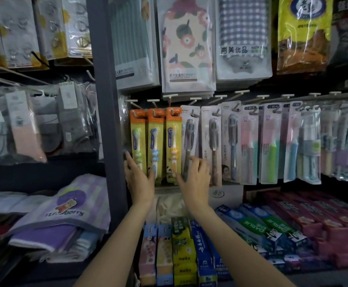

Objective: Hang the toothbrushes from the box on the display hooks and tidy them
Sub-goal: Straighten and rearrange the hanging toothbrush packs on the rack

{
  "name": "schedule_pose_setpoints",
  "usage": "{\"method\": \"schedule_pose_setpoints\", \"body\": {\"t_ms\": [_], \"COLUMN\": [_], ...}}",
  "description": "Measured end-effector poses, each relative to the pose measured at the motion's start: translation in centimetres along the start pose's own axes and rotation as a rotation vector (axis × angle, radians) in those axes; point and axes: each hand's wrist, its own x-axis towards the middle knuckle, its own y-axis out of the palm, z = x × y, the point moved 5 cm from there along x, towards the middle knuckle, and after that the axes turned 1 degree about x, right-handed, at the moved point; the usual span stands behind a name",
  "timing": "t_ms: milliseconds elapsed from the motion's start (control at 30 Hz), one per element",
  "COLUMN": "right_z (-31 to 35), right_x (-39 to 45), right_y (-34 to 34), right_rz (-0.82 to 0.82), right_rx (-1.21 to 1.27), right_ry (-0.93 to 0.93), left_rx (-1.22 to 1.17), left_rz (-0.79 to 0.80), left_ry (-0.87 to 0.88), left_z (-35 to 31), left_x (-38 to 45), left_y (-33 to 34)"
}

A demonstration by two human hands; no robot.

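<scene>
Three orange-and-yellow carded children's toothbrush packs hang at the hook rail's left end, beside a dark upright post. The left hand, fingers straight, presses their left edge; the right hand curls loosely against the clear grey toothbrush pack.

Tight-packed toothbrush packs on hooks; toothpaste boxes crowding below.

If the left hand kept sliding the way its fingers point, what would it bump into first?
The left hand points up along the green children's toothbrush pack, the leftmost on the hooks. It already seems to touch that pack's lower edge, so it would likely just ride up it; depth is hard to judge.
</scene>
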Motion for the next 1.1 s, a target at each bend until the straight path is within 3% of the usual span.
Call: {"method": "schedule_pose_setpoints", "body": {"t_ms": [433,600,767,900,1100], "right_z": [-2.1,-4.5,-9.2,-11.1,-11.2], "right_x": [0.0,0.9,3.8,6.3,8.7], "right_y": [-0.1,-4.1,-8.3,-9.9,-10.0], "right_rz": [0.0,-0.128,-0.187,-0.04,0.091], "right_rx": [-0.033,0.028,0.241,0.396,0.402], "right_ry": [0.083,0.089,0.294,0.267,0.176], "left_rx": [0.115,0.187,0.091,0.126,0.256], "left_rz": [-0.016,-0.127,0.013,0.096,-0.008], "left_ry": [0.149,0.475,0.612,0.574,0.415], "left_z": [-0.7,-4.2,-8.5,-10.9,-12.5], "left_x": [-1.1,-2.7,-6.0,-7.6,-7.8], "left_y": [-0.6,0.4,5.3,9.7,12.2]}}
